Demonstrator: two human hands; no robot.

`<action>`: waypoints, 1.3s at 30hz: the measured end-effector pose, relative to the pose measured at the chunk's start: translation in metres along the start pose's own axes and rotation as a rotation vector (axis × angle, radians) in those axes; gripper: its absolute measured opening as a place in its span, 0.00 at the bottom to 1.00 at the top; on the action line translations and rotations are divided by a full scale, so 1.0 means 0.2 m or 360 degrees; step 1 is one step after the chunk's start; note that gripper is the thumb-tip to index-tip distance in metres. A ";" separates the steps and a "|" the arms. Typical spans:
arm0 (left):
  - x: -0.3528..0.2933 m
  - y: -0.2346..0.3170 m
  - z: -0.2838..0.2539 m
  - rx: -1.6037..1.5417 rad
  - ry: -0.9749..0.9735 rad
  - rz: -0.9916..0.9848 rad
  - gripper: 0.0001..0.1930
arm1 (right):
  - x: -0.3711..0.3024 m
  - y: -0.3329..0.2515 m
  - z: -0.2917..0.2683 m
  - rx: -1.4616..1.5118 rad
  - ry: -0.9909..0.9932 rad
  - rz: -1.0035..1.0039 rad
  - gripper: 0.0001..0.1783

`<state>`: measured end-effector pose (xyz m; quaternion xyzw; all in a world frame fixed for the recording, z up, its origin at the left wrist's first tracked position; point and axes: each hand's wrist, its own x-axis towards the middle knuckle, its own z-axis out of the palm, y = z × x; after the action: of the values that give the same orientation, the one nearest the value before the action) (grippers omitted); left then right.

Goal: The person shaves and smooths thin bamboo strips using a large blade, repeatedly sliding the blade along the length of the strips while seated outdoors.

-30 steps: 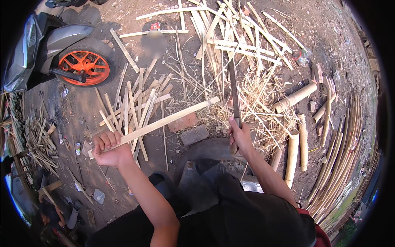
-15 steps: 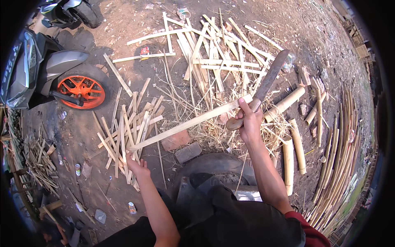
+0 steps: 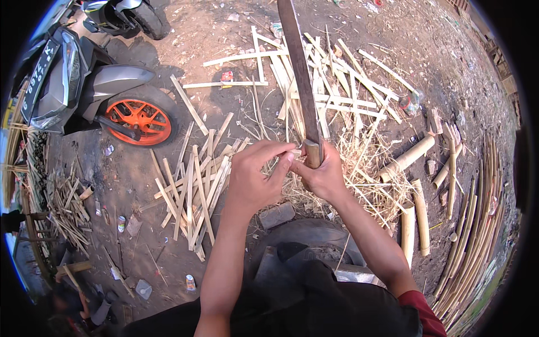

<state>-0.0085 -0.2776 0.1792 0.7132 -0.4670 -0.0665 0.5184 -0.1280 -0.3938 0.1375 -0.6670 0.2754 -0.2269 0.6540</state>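
Includes a long, dark-bladed knife (image 3: 302, 73) extending to the upper view edge. Also includes a pale strip (image 3: 296, 151), mostly hidden, left of the handle (image 3: 313, 154).

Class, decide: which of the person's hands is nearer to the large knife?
Right. The right hand grips the large knife by its handle; the left hand is just left of that handle.

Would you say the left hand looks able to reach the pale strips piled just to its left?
Probably yes: nothing visible stands between the left hand and the piled pale strips, though it seems to pinch a small pale piece, which it may need to release first.
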 end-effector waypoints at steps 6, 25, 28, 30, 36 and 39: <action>-0.16 -0.03 -0.07 0.0449 0.0604 0.0012 0.09 | -0.14 -0.04 0.07 -0.0307 -0.0094 0.0126 0.23; -0.28 0.01 -0.06 0.0411 0.0761 -0.0377 0.07 | -0.31 -0.06 0.23 -0.0077 -0.0372 0.0186 0.25; -0.27 0.04 -0.01 0.0443 0.0774 -0.0352 0.06 | -0.32 -0.04 0.22 -0.0043 -0.0349 0.0202 0.25; -0.27 0.05 -0.02 0.0510 0.0738 -0.0388 0.06 | -0.35 0.00 0.22 -0.0067 -0.0346 0.0151 0.26; -0.28 0.03 -0.07 0.0619 0.0825 -0.0429 0.07 | -0.36 0.06 0.27 -0.0387 -0.0367 -0.0069 0.24; -0.28 0.04 -0.03 0.0722 0.0795 -0.0336 0.08 | -0.36 0.12 0.26 -0.0192 -0.0262 -0.0092 0.23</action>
<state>-0.0409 -0.2316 0.1661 0.8488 -0.2525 0.1622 0.4353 -0.1483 -0.3075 0.1154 -0.7292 0.2146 -0.1730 0.6263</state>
